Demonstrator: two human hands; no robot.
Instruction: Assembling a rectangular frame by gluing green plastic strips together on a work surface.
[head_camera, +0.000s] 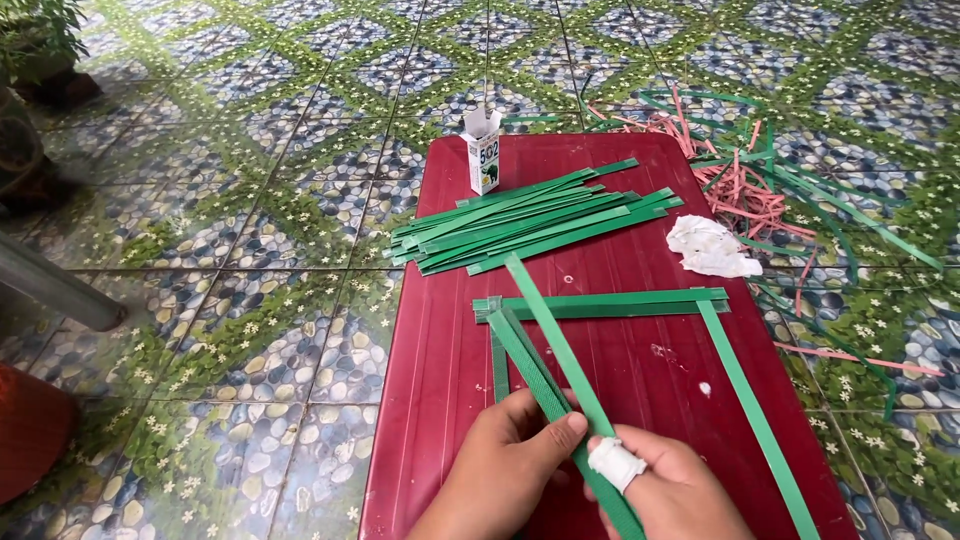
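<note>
The left hand (505, 455) pinches a diagonal green strip (555, 345) near its lower end, while the right hand (670, 490), one finger bandaged, grips it lower down. They seem to be positioning it over a partly built strip frame (610, 303) on the red table (440, 350). Next, the strip probably needs aligning against the frame's corner. A strip pile (530, 220) and a small glue box (483, 152) lie beyond.

We see a home courtyard or patio turned into a small craft spot. The glossy floor tiles printed with pebbles and green leafy lattice (250, 250) suggest a house yard, as does the potted plant (35, 35) in the corner. A low dark-red bench (440, 330) carries a pile of cut green plastic strips (530, 220), and pink and green offcuts (760, 170) litter the floor.
</note>
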